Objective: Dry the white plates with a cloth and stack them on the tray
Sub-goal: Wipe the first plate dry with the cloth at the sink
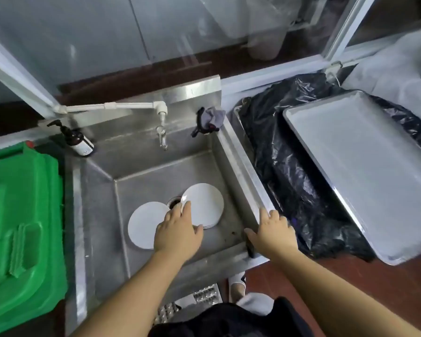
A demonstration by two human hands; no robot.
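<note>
1. Head view, the sink: a steel sink point(238, 152) holds the white plates on its floor. A single left plate point(144, 224) lies on the near-left side, and a small right stack point(206, 205) sits just right of the drain point(174, 201).
2. The left hand point(178, 229) reaches down into the basin, fingers extended and spread over the gap between the plates, fingertips touching the stack's left rim. It grips nothing yet.
3. The right hand point(271, 229) rests flat and spread on the sink's near-right corner, holding nothing.
4. The tray point(365, 166) lies bare, well to the right on black plastic point(289, 166); a grey cloth point(214, 116) sits on the far-right rim.
5. Judgement: the plates lie directly under the left hand, so it is nearer; the right hand sits closer to cloth and tray.
</note>
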